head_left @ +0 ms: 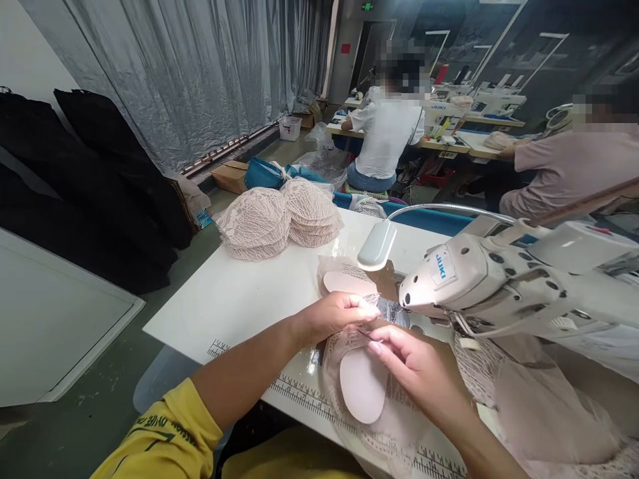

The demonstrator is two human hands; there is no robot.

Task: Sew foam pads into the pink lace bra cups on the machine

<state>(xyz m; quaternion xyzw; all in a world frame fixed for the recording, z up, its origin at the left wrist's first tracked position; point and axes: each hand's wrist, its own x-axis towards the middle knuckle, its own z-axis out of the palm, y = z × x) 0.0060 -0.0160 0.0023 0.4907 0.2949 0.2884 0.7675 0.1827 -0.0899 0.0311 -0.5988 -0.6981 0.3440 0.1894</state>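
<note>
My left hand is closed in a pinch on the lace edge of a beige bra cup piece that lies on the white sewing table. My right hand pinches the same lace edge from the other side, fingertips almost touching the left ones. Both hands sit just in front of the needle area of a white Juki sewing machine. A second cup piece lies behind my left hand.
Two stacks of lace cups stand at the table's far end. The machine's lamp hangs over the work. Loose lace fabric lies to the right. Two people sit at other machines behind. Black bags lean at the left wall.
</note>
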